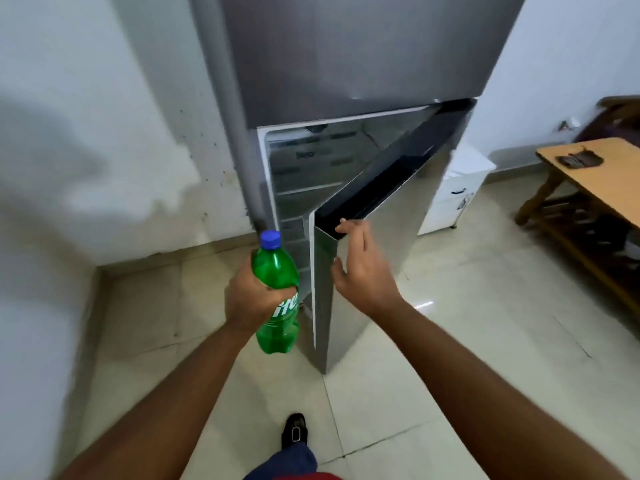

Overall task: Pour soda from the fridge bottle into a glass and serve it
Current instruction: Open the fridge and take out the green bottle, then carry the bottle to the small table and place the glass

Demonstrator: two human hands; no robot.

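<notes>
The green soda bottle [276,296] is already out of the fridge [346,64] and stands upright in the left hand [254,299], whose fingers [285,292] are clenched round its middle, just above the white lettering; its long axis runs nearly vertical, blue cap [270,240] above the fingers and rounded base below them. The right hand [362,268] is the one nearer the lower fridge door [367,258]: its fingers [349,226] curl over the top corner of the door's free edge and touch it, loosely hooked rather than fully clenched, thumb spread against the door face. The door stands partly open, swung out toward the person, so its free edge lies between the two hands, with the bottle just beside that edge on the left and clear of it. The next move most likely turns on this: the right hand pushes the door away from the body to shut it while the bottle stays outside its swing. The bottle is translucent green plastic, cap on, and looks well filled, though the level is hard to read. No glass is in view; a wooden tabletop [602,174] lies well apart to the right of the right fingers.
</notes>
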